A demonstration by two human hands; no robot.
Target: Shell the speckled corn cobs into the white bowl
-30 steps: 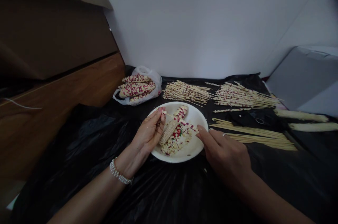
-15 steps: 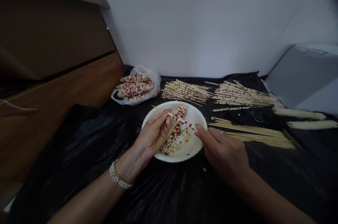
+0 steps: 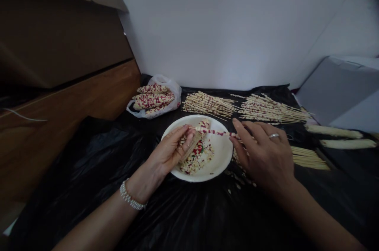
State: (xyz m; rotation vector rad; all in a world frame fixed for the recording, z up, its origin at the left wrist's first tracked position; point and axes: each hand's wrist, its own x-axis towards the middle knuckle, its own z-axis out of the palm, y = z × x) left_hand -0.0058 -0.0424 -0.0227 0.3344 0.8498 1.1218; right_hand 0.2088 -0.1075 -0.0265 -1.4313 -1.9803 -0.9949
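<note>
My left hand is closed round a partly stripped corn cob over the white bowl. Its fingertips pinch the left end of a skewer threaded with cream and dark red kernels. At the skewer's right end is my right hand, its thumb and a finger on the stick and the index finger lifted. Loose kernels lie in the bowl, with a red and green patch showing among them. The cob's upper end still carries kernels.
Behind the bowl stand a plastic bag of corn cobs and two piles of threaded skewers. Bare skewers and two stripped cobs lie at right. Scattered kernels dot the black plastic sheet.
My right hand has moved right and its index finger has lifted. The skewer has shifted right through my left fingers, so its bare tip no longer sticks out at left.
</note>
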